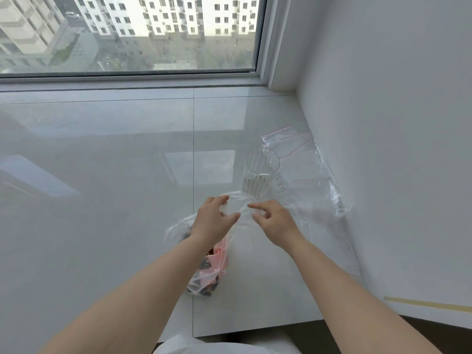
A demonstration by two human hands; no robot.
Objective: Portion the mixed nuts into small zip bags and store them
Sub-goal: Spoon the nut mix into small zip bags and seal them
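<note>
Both forearms reach over the big bag of nuts (204, 274) on the sill, left hand (214, 221) and right hand (273, 223) loosely spread, fingering its clear top, which could tip the glass (259, 172) onto the small zip bags (296, 154).
</note>
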